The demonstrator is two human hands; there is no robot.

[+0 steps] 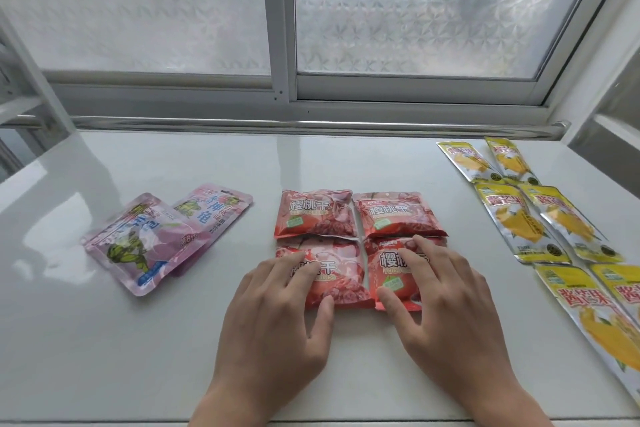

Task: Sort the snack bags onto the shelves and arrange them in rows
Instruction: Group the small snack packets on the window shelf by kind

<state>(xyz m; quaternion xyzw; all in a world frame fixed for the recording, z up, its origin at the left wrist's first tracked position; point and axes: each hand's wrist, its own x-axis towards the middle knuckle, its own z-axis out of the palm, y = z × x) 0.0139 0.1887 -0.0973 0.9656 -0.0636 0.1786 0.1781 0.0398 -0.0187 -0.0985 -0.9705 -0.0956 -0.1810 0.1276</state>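
Four red bags (317, 215) lie squared below the window (280, 10). My left hand (284, 315) and right hand (443, 305) press flat-fingered on the pair farthest from it. Light, slick, puffy, I judge: pinch sealed edges.

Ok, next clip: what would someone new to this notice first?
Four red bags form a tight two-by-two block at the middle of the white shelf, with the left hand and right hand resting flat on the two nearest. Yellow bags run in two columns down the right side, while two pink bags lie overlapped and crooked on the left.
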